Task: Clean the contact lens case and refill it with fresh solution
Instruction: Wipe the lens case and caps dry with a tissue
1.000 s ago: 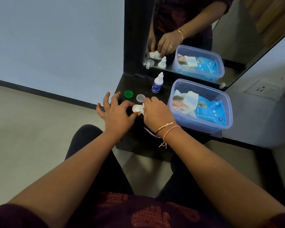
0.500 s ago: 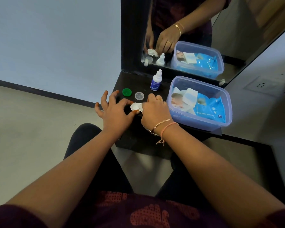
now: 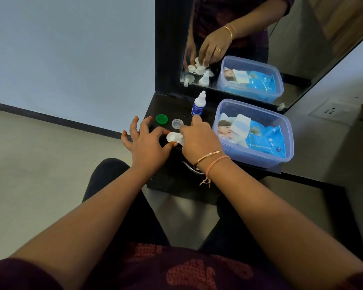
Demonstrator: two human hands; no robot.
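Count first: two hands, one lens case, two loose caps, one bottle, one tub. The lens case is white and sits on the dark shelf near its front left corner, right between the hands. Its long axis runs roughly left to right. The left well is open, facing up and in plain sight, while the right half is hidden under the right hand.

The left hand pinches the case's left end between thumb and index finger, with the other three fingers splayed out and off it. The right hand has its fingers curled down over the right end. In the mirror you can see them pinching a crumpled white scrap against the case. Can't tell if it's tissue or a wipe.

The green cap and the clear cap lie flat side by side just behind the case, not touching it. The small solution bottle stands upright behind them, nozzle up. Off to the right there's the see-through tub with one blue wipes pack inside. There are two bracelets on the right wrist.
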